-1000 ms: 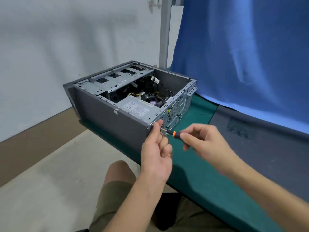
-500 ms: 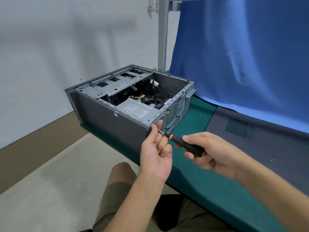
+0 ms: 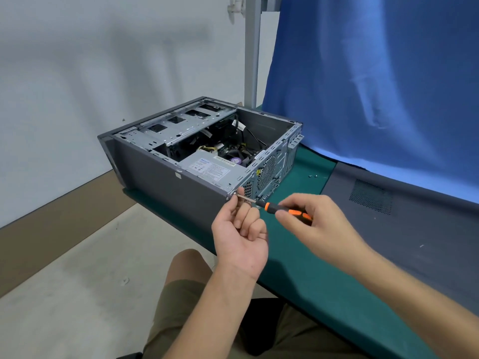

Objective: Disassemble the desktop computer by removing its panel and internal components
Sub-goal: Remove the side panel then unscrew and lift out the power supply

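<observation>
The open computer case (image 3: 166, 177) lies on the green mat (image 3: 298, 268), far left. The right hand (image 3: 318, 224) grips the screwdriver (image 3: 272, 207) handle. The left hand (image 3: 239, 237) pinches its shaft, with the tip at the case's near corner.

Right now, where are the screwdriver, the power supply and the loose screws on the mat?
screwdriver (image 3: 273, 207), head view, black handle beside its orange collar.
power supply (image 3: 212, 169), head view, its labelled top face.
loose screws (image 3: 315, 175), head view, one screw of the pair.

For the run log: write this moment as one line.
right hand: grips screwdriver handle | left hand: pinches its shaft | tip: at computer case rear corner | case: open-topped, on green mat
</observation>
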